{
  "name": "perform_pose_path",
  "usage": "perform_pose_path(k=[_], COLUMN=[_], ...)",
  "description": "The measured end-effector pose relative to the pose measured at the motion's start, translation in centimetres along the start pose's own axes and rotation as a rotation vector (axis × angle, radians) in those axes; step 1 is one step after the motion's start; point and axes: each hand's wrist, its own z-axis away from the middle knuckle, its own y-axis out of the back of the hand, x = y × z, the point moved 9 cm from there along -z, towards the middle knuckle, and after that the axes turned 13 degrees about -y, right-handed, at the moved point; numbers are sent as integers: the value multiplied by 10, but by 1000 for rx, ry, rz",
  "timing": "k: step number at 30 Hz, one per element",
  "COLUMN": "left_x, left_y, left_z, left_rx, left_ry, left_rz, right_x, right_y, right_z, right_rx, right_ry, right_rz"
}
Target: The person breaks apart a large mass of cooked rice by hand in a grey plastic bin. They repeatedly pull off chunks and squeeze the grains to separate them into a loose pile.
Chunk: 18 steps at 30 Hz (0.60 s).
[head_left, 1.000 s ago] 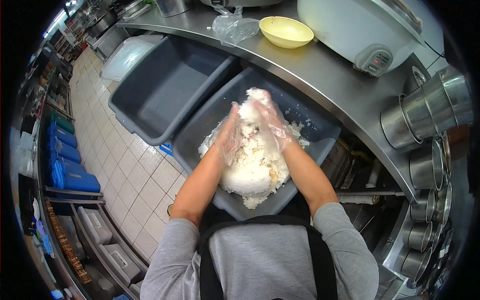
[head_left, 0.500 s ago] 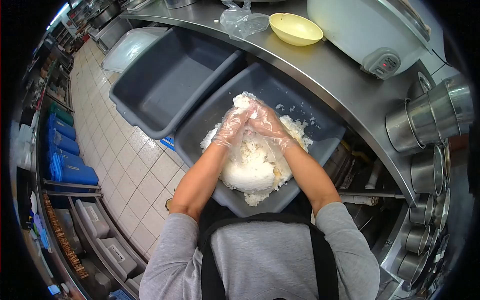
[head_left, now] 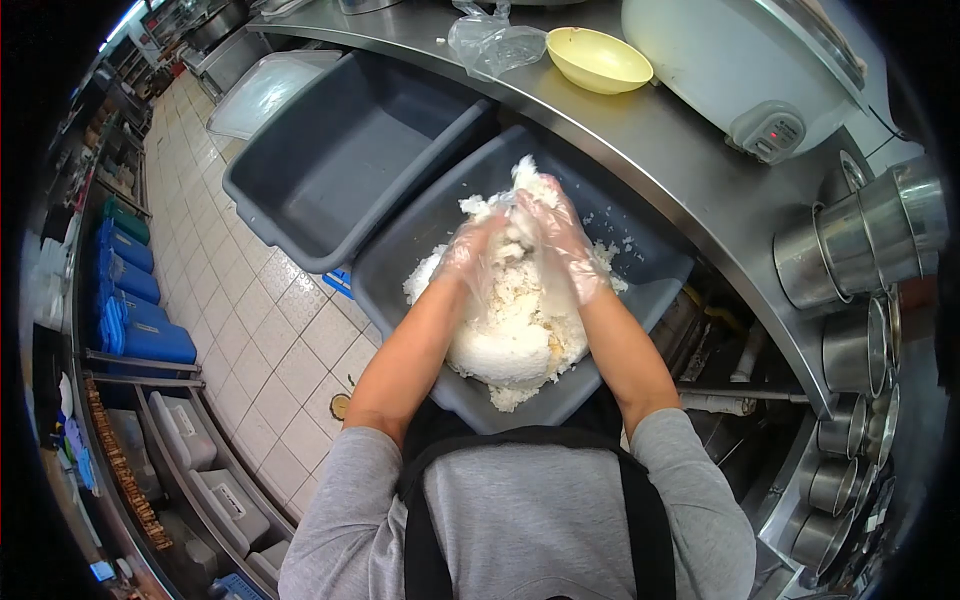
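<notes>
Bright even overhead light, glare on the steel counter [head_left: 640, 130], fisheye bending, black vignetted corners, sharp centre.

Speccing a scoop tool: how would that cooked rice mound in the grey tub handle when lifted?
The rice mound likely clumps and sticks: its lower part holds a smooth moulded shape. It probably crumbles too, since loose grains lie scattered in the grey tub. Both gloved hands, left hand and right hand, cup one clump.

Beyond the grip, on the steel counter [head_left: 640, 140]: yellow bowl [head_left: 598, 58], crumpled plastic bag [head_left: 493, 42], white rice cooker [head_left: 740, 65]. Left: empty grey tub [head_left: 340, 160]. Right: stacked metal pots [head_left: 860, 240].
</notes>
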Motion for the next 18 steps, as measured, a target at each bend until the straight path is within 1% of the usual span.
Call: perform_pose_path(k=[1,2,4,5,6,8,9,10,11,12,13,15,16,17,18], left_x=[7,8,16,18,22,43,47,42,27,19,24,16,15,16,20], left_y=[-16,-13,-26,-17,-15,-17,-14,-11,-2,3,-4,-1,-2,-3,-8], left_z=[14,12,8,8,8,9,8,8,6,4,13,9,11,12,13], left_rx=[53,56,-135,-37,-34,-71,-13,-13,44,99,85,88,94,93,41], left_ry=[45,41,-32,-28,-29,-108,-150,-141,-77,-20,-19,-17,-15,-12,-48], left_rz=[95,97,349,320,322,420,337,333,306,280,241,226,206,204,169], right_x=[-6,-13,2,13,24,10,16,34,57,55,53,21,13,8,7], right_y=[-4,-14,-24,-28,-32,-55,-52,-43,-27,-23,-20,-29,-32,-31,-28], right_z=[-2,6,22,14,8,13,13,6,-5,-8,-10,6,10,11,10], right_rx=[-25,-30,95,0,-95,-76,-56,-51,-43,-37,-33,94,94,119,146], right_ry=[13,12,-203,-162,-120,122,11,6,65,98,132,165,160,112,65], right_rz=[54,56,295,323,345,1036,1180,1173,1033,967,902,1165,1166,1177,1186])
